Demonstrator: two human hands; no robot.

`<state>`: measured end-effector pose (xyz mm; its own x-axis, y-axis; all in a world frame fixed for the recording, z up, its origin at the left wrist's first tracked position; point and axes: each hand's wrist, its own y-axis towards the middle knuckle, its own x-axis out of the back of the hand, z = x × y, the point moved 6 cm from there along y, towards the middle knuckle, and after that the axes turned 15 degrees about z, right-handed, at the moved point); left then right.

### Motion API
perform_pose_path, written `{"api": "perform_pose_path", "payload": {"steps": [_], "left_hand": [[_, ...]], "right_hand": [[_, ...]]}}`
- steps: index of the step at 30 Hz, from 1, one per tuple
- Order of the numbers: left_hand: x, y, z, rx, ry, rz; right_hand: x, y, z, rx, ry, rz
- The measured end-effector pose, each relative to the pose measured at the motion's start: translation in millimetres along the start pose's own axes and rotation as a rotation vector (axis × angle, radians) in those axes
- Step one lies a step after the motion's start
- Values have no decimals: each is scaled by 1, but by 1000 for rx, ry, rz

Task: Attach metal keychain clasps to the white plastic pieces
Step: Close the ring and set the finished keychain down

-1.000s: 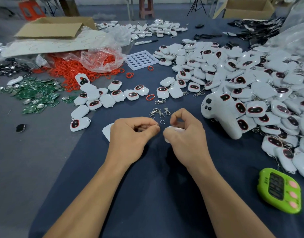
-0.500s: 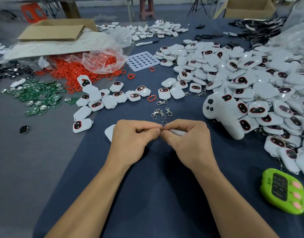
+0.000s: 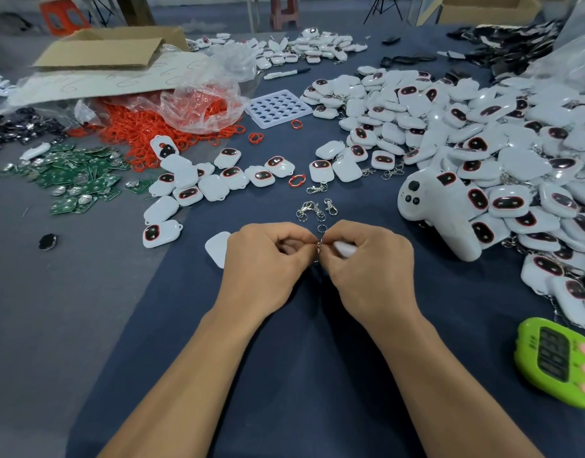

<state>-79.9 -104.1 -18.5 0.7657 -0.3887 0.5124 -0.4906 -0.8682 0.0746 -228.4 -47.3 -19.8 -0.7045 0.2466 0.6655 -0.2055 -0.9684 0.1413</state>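
My left hand (image 3: 268, 266) and my right hand (image 3: 367, 269) meet fingertip to fingertip over the dark blue cloth. Between them my left fingers pinch a small metal keychain clasp (image 3: 318, 245). My right hand grips a white plastic piece (image 3: 345, 248), mostly hidden in the fist. A few loose metal clasps (image 3: 312, 209) lie just beyond my hands. Another white piece (image 3: 217, 247) lies face down, partly behind my left hand. A big heap of white pieces (image 3: 482, 153) fills the right side, and a smaller row of pieces (image 3: 218, 180) lies left of centre.
A white game controller (image 3: 439, 209) lies at the heap's edge. A green timer (image 3: 558, 361) sits near right. Red rings (image 3: 136, 133) spill from a plastic bag beside a white hole tray (image 3: 278, 109). Green circuit boards (image 3: 73, 176) and a cardboard box (image 3: 109, 49) are on the left.
My hands, slightly apart a second ago, have come together so their fingertips touch at the clasp. The view has shifted a little.
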Motion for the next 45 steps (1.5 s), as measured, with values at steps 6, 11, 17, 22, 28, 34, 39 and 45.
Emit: {"api": "perform_pose_path", "payload": {"steps": [6,11,17,22,28,34,39,45], "left_hand": [[-3,2,3,58,-15,49],[-1,2,6,59,-101,89],[1,2,5,66,-104,162],[0,1,3,70,-124,186],[-4,1,2,65,-130,187],[-2,3,7,48,-191,171],[26,3,15,118,-255,-249],[5,2,-4,61,513,-141]], "right_hand": [[0,-1,6,56,-61,-13],[1,1,-1,22,163,20],[2,1,-2,24,238,65],[3,1,-2,28,271,70],[3,-1,3,78,256,94],[2,-1,4,114,310,97],[0,10,-17,-119,506,117],[4,12,-25,-134,664,159]]}}
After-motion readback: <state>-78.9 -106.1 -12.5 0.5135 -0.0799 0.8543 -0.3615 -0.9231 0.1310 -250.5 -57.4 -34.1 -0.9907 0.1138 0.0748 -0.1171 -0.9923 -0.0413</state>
